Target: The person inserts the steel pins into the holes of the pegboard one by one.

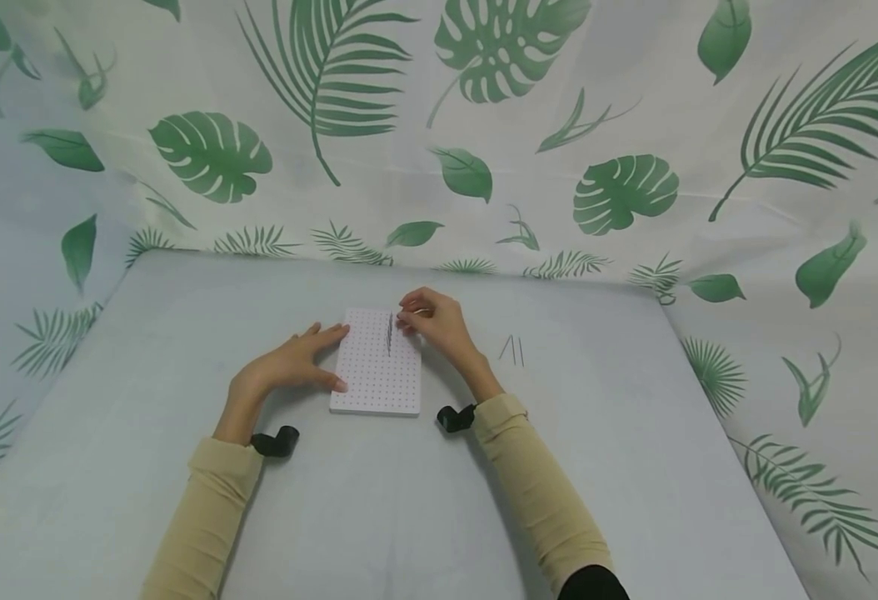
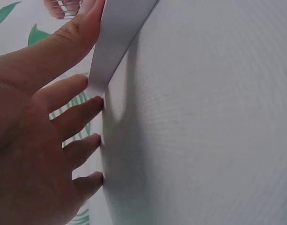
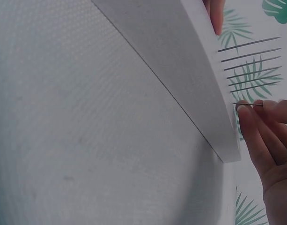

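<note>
A white pegboard (image 1: 367, 379) with rows of small holes lies flat on the table. Several thin metal pins (image 3: 251, 75) stand upright in a row in its top. My right hand (image 1: 439, 325) is at the board's upper right; in the right wrist view its thumb and fingertips pinch one more pin (image 3: 248, 104) at the end of that row, its lower end at the board's surface. My left hand (image 1: 292, 362) is spread along the board's left side, with thumb and index fingertip touching the board; its other fingertips (image 2: 96, 103) rest down by the table.
Several loose pins (image 1: 512, 350) lie on the table to the right of the board. The white table (image 1: 349, 500) reaches back to a leaf-print curtain (image 1: 514, 167). A black wrist camera (image 1: 277, 442) is strapped on the left wrist, another (image 1: 456, 418) on the right.
</note>
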The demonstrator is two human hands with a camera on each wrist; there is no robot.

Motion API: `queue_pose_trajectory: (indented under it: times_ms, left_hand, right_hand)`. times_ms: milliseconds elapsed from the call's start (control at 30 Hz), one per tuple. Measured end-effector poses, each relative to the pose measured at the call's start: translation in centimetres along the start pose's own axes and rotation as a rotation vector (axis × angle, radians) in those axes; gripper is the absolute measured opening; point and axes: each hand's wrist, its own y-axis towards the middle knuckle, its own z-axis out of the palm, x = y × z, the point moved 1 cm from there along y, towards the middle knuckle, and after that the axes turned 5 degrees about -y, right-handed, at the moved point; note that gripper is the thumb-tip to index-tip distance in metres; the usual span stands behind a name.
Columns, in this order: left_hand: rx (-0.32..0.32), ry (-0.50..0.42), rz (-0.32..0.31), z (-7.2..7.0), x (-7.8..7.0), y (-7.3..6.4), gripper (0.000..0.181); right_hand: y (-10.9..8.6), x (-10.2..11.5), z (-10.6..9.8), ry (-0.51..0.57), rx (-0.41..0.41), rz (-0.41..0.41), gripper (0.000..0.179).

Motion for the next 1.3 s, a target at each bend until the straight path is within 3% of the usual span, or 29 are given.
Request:
queue_pose_trajectory:
  times_ms: [567,833,1300]
  left_hand:
    - [0.012,-0.012,0.008,0.0,0.4,-0.3,0.100]
    - [0.002,-0.004,0.021,0.1,0.0,0.0,0.099]
    - [0.003,0.003,-0.011,0.0,-0.1,-0.1,0.100]
  right_hand:
    - [-0.8,-0.1,-0.3,-0.160,0.059,-0.080,0.011]
    - [-0.9,-0.1,-1.1,-0.217,0.058,-0.069,0.015]
    - [-1.6,-0.6,-2.6,-0.299,0.073,-0.083,0.015]
